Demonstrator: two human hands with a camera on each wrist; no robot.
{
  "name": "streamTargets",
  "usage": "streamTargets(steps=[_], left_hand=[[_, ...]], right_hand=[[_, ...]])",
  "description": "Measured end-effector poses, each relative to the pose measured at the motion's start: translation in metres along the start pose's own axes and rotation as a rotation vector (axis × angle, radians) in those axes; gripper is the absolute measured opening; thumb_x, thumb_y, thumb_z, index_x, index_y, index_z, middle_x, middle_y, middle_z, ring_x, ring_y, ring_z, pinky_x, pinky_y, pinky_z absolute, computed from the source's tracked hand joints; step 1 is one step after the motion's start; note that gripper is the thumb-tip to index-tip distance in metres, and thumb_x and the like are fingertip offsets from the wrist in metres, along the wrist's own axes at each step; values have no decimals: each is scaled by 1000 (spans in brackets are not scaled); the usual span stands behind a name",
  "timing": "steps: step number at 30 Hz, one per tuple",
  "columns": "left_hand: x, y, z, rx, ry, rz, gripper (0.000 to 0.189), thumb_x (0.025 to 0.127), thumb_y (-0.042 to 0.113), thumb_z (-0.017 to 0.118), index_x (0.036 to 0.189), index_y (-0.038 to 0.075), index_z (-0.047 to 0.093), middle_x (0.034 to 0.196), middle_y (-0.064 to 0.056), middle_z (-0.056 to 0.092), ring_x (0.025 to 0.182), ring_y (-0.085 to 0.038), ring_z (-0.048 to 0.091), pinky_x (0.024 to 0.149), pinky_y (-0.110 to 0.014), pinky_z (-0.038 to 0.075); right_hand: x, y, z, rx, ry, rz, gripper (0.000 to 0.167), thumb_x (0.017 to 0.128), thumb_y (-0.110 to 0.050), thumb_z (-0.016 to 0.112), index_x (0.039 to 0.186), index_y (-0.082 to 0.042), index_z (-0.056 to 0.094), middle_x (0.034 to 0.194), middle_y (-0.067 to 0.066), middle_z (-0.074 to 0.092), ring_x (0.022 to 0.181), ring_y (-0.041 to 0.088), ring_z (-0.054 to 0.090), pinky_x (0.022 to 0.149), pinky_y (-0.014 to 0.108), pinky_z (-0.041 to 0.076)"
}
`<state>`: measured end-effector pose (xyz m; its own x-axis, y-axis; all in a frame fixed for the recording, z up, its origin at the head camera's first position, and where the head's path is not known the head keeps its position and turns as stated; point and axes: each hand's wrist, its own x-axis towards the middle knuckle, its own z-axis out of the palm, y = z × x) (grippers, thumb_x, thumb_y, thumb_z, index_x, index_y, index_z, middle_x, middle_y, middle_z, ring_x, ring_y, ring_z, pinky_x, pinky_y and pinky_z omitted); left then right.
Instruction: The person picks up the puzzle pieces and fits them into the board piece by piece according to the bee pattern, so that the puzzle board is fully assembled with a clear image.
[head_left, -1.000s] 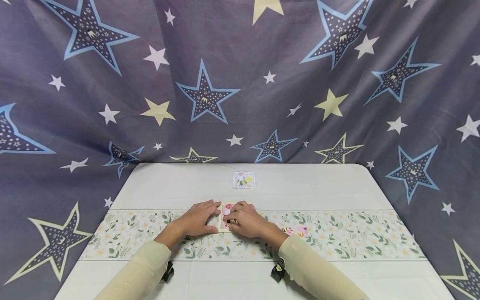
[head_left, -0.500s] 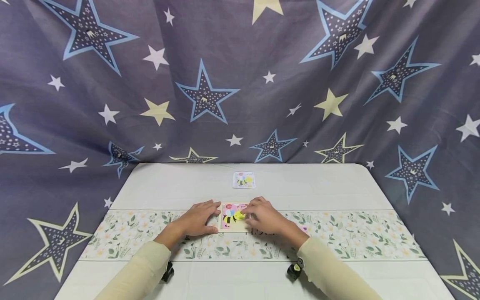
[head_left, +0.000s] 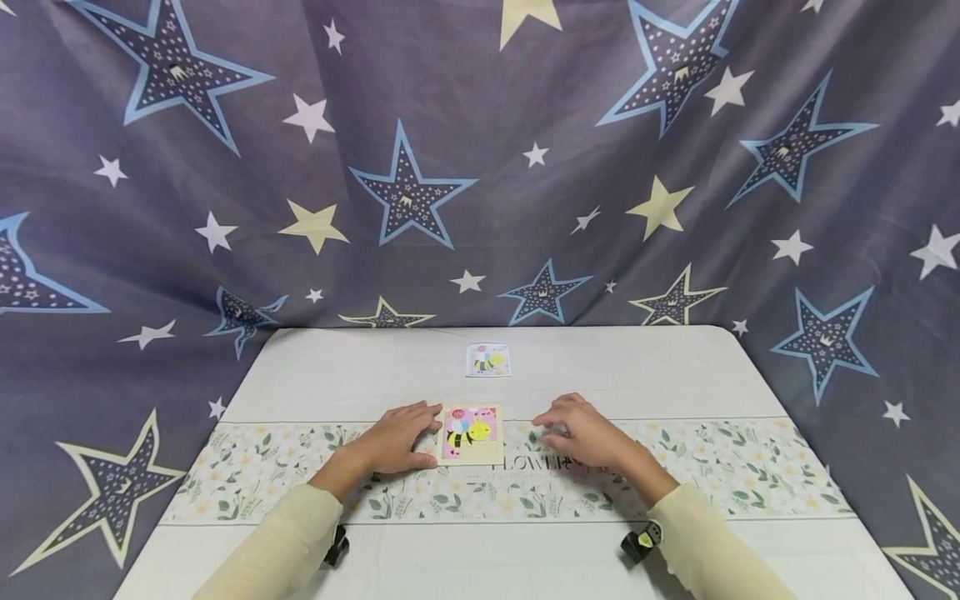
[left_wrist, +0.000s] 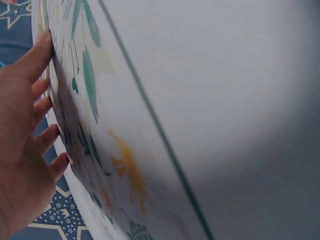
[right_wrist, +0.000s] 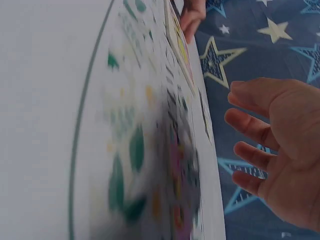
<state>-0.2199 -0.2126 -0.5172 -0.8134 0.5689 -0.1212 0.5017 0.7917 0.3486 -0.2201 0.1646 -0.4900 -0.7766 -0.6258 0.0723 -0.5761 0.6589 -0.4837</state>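
Note:
A square puzzle board (head_left: 480,455) with a pale frame lies mid-table. Its bee picture on pink fills most of the inside, while a pale bare strip shows along the lower right. My left hand (head_left: 393,437) rests at the board's left edge, thumb and fingers spread along it. To the right of the board, my right hand (head_left: 592,435) hovers above the table with loosely bent fingers and holds nothing. Beneath it lie pinkish puzzle pieces (right_wrist: 177,192), blurred in the right wrist view and mostly hidden by the hand in the head view.
Behind the board lies a small card (head_left: 488,361) printed with a similar bee. A floral band (head_left: 720,467) with printed lettering crosses the white table (head_left: 450,558). A star-patterned curtain (head_left: 465,100) hangs behind and at both sides.
My right hand has moved off the board to the right, over the loose pieces, uncovering the bee picture. My left hand has stayed at the board's left edge.

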Motion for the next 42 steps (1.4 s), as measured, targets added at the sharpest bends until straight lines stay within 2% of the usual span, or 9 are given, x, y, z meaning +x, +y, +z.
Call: streamTargets(steps=[4, 8, 14, 17, 22, 29, 38, 42], left_hand=[[0, 0, 1, -5, -2, 16, 63, 92, 51, 71, 142, 14, 57, 166, -7, 36, 155, -37, 28, 125, -59, 23], [0, -1, 1, -3, -4, 22, 64, 93, 52, 70, 142, 14, 57, 166, -7, 35, 155, -37, 28, 125, -60, 23], [0, -3, 1, 8, -2, 23, 64, 92, 52, 70, 142, 15, 57, 165, -6, 36, 155, -36, 29, 125, -59, 24], [1, -3, 2, 12, -6, 19, 64, 92, 53, 70, 142, 15, 57, 166, -6, 36, 155, -36, 28, 125, -59, 24], [1, -3, 2, 10, -3, 9, 64, 92, 52, 71, 142, 15, 57, 166, -6, 36, 155, -36, 29, 125, -59, 24], [0, -3, 1, 4, 2, 21, 64, 92, 52, 71, 142, 14, 57, 165, -7, 36, 154, -37, 30, 124, -60, 25], [-1, -1, -1, 1, -3, 19, 64, 92, 51, 71, 142, 14, 57, 165, -8, 36, 155, -37, 29, 124, -60, 25], [-1, 0, -2, 1, -2, 19, 63, 92, 51, 71, 142, 14, 58, 165, -8, 36, 154, -37, 29, 124, -60, 25]], right_hand=[[-17, 12, -5, -2, 0, 35, 31, 96, -19, 70, 126, -14, 73, 121, 1, 74, 133, 38, 53, 110, 62, 43], [-30, 20, -5, -17, -2, 30, 35, 92, -19, 74, 127, -12, 72, 121, 2, 74, 131, 40, 53, 108, 62, 45], [-44, 27, -1, -79, -13, 29, 48, 86, -25, 82, 130, -11, 70, 113, 1, 71, 120, 32, 57, 101, 54, 49], [-48, 30, 2, -87, -20, 29, 49, 83, -21, 83, 130, -12, 70, 104, -4, 69, 117, 29, 57, 102, 54, 46], [-53, 31, 5, -87, -17, 23, 45, 81, -17, 84, 125, -15, 73, 95, -10, 66, 114, 25, 57, 99, 54, 45], [-54, 30, 8, -112, -2, 17, 35, 85, -18, 82, 119, -19, 76, 101, -9, 68, 112, 23, 58, 90, 46, 43], [-53, 32, 10, -110, 15, -24, 31, 84, -18, 82, 114, -22, 79, 80, -13, 57, 97, 11, 52, 84, 39, 37], [-52, 33, 10, -98, 40, -33, 30, 82, -19, 83, 112, -22, 79, 82, -14, 61, 97, 12, 53, 86, 41, 40]])
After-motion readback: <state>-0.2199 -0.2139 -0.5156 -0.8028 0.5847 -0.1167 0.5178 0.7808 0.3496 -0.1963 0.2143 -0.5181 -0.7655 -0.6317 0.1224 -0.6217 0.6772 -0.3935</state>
